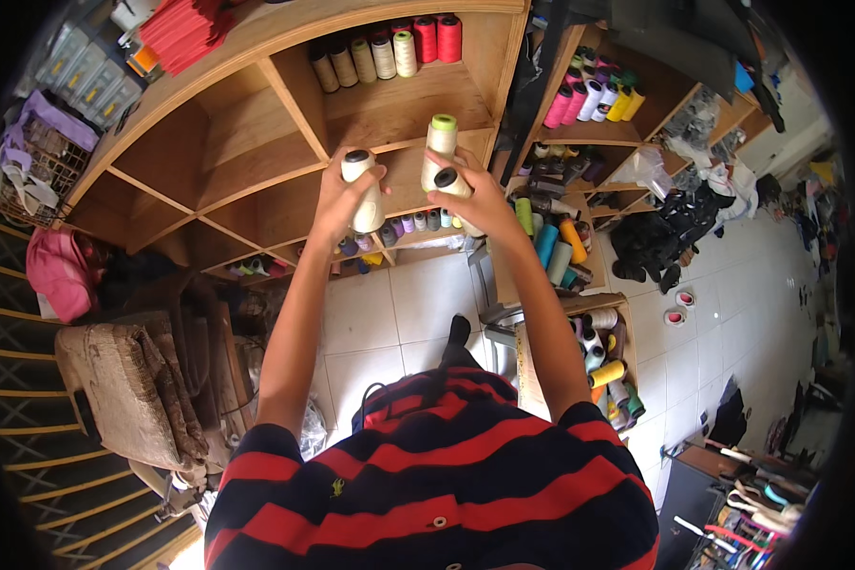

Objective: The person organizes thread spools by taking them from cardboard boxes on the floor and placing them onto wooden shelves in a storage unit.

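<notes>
We hold single cone (367, 211) in left hand (334, 204), upper centre, fingers curled around it. Right hand (482, 198), also upper centre, closes on green-topped cone (441, 141) and dark-topped cone (453, 183). Gap separates hands. Shelf (399, 103) edges show behind; board shows before cone row (382, 57). Floor (370, 313) shows between forearms (290, 323), mid-frame.

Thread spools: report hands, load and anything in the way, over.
Left hand gripping cream spool. Right hand gripping two: green-topped spool, black-topped spool. Wooden shelf ahead; no blockage seen.
</notes>
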The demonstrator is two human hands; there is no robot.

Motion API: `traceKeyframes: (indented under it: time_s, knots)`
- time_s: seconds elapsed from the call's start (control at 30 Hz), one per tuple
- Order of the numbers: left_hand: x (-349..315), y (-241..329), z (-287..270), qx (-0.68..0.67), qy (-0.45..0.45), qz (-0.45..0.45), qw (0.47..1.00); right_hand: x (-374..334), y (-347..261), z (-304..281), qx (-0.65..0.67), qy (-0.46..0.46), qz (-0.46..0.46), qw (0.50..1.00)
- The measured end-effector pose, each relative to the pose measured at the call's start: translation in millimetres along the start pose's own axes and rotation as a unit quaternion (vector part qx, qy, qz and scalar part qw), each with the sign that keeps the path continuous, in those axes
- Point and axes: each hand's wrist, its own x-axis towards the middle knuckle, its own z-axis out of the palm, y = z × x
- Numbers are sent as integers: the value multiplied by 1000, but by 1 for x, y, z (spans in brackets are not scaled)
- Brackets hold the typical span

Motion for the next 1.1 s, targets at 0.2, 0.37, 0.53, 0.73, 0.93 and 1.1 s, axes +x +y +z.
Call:
traceKeyframes:
  time_s: [0.2,0.37,0.53,0.73,0.93,1.1]
  knots:
    - [75,-12,33,17,30,0,999,100,61,-53,-92,-24,-10,995]
    - [96,-15,47,49,51,-17,997,182,99,-69,-202,3,-26,979]
    - [103,-21,45,35,66,-31,997,222,119,-71,-221,-9,22,975]
    - [114,-28,40,30,67,-33,997,256,152,-78,-204,-11,-50,978]
    - [174,-5,24,244,37,43,968,257,154,-78,-192,-11,-9,981]
    - [249,24,38,542,16,48,839,258,153,-80,-151,-52,44,986]
